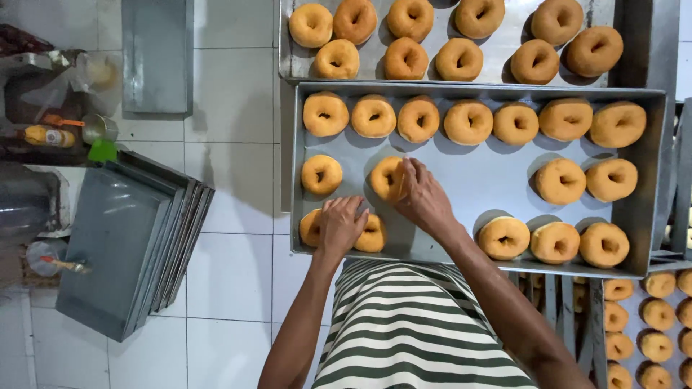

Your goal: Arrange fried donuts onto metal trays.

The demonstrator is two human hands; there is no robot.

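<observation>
Golden doughnut (387,178): tipped up on its edge, pinched in the right hand's fingertips, in the middle row of the near tray.
Right hand (425,202): fingers closed around the doughnut's right rim; the doughnut lies to the left of this hand, and its flat face points left and up.
Left hand (341,225): palm down, fingers spread and curled over 2 doughnuts in the front row; whether it truly grasps them I cannot tell.
Front-row pair: left one (311,227) and right one (372,234) peek out on either side of the left hand, just below the tipped doughnut.
Nearer hand: the right already has the tipped doughnut; the left is just beside it, below.
Neighbour: 1 flat doughnut (321,174) lies to the left of the tipped one, apart from it.
Near tray (472,184): grey metal, a full back row of 7, bare metal between the right hand and the doughnuts at the right.
Far tray (504,43): more doughnuts, behind.
Empty trays (119,245): stacked at left over the white tiled floor (231,144).
</observation>
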